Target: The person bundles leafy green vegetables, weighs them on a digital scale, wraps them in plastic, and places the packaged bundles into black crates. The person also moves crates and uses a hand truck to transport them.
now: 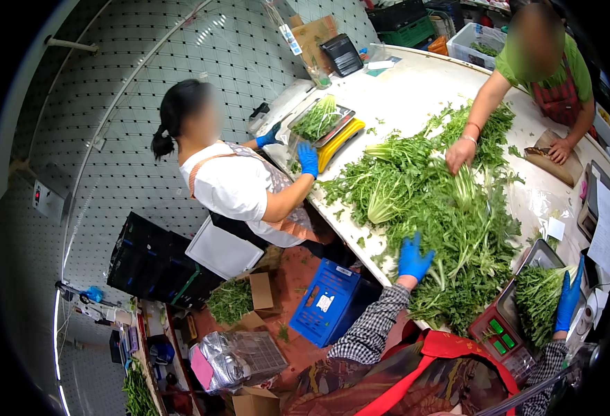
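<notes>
My left hand (414, 258), in a blue glove, has its fingers spread at the near edge of a large pile of leafy greens (456, 223). It holds nothing that I can see. My right hand (569, 299), also gloved in blue, is beside a bundle of greens (536, 296) with its fingers extended. That bundle lies on the metal pan of a red digital scale (484, 333) with lit green displays. Whether my right palm presses on the bundle is hard to see. Pale stem ends point towards the right-hand fingers.
Across the white table (414, 73), a bare-handed co-worker (570, 78) reaches into the pile. Another co-worker (232, 182) in blue gloves stands by a yellow scale (339, 143) bearing greens. A blue crate (326, 301) and a carton of greens (232, 300) stand on the floor.
</notes>
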`<state>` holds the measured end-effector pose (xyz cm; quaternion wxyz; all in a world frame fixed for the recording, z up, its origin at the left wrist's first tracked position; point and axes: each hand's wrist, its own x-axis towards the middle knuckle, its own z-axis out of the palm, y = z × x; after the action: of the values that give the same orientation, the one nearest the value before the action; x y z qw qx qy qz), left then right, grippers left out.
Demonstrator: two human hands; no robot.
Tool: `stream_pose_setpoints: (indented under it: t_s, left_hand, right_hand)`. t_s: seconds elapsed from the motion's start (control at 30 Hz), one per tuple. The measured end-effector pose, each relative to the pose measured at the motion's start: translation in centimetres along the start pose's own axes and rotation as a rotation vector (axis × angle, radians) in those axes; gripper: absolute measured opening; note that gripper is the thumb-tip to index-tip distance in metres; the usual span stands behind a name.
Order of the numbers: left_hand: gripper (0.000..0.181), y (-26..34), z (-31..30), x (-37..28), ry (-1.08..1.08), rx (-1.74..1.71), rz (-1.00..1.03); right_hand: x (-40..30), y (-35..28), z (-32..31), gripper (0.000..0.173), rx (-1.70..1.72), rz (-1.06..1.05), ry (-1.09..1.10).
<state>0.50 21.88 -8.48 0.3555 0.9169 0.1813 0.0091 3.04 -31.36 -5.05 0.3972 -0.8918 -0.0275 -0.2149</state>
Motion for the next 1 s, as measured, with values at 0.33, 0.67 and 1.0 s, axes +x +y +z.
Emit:
stream_pose_setpoints:
  t_s: [0.33, 0.67, 1.0]
  left_hand:
    - [0.031, -4.0, -6.3, 7.8, 0.570, -0.272, 0.181]
    - [0.087, -5.6, -10.6, 14.5, 0.328, 0.401, 0.186]
    - [0.047, 6.8, -14.2, 12.9, -0.311, -1.831, -0.226]
  right_hand:
    - [0.3, -2.1, 0.0, 0.059, -0.008, 0.052, -0.036]
    - [-0.2, -1.6, -0.3, 0.062, -0.031, 0.129, -0.028]
    - [0.3, -6.1, -0.3, 0.065, 0.048, 0.171, 0.028]
